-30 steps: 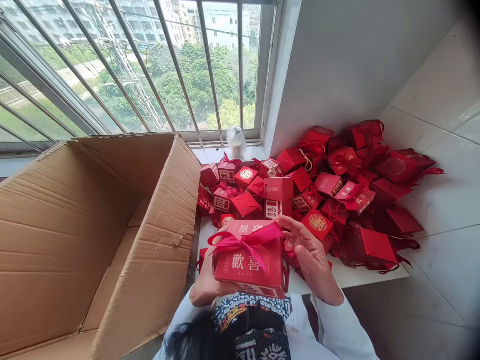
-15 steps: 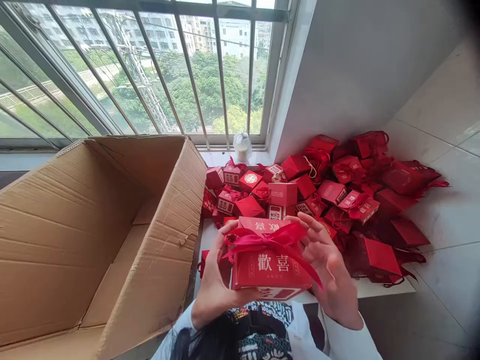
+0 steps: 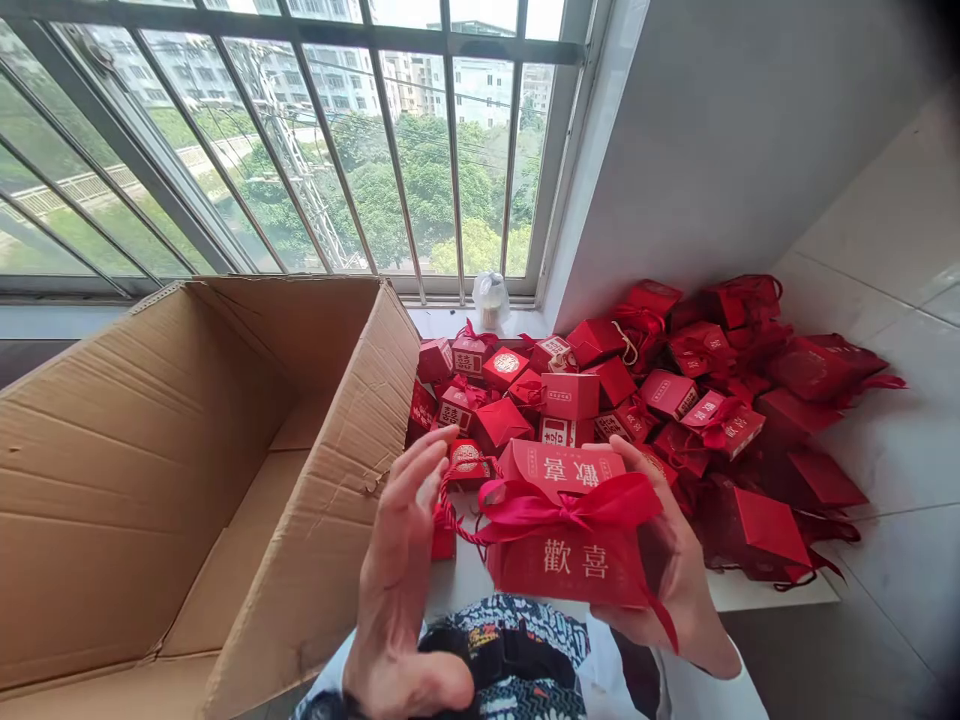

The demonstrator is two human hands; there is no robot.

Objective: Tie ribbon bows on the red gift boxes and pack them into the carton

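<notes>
A red gift box (image 3: 525, 572) with white lettering, a red ribbon bow across its top and a twisted red cord at its left is held up in front of me. My right hand (image 3: 679, 575) grips it by the right side, thumb below and fingers behind. Left of the box, my left hand (image 3: 401, 590) is apart from it, fingers and thumb spread, holding nothing. Just behind lies a heap of similar red boxes (image 3: 570, 395), several tied with ribbons or cords.
A large cardboard box (image 3: 322, 520) stands at the left with its top open. Behind it is a barred window (image 3: 386, 160). A small clear plastic bag (image 3: 490, 300) rests on the sill. Dark red pouches (image 3: 817, 365) lie at the right, against the tiled wall (image 3: 892, 430).
The gift box has passed from my left hand to my right hand and shifted slightly right. My left hand has let go and moved left. The view has tilted up a little.
</notes>
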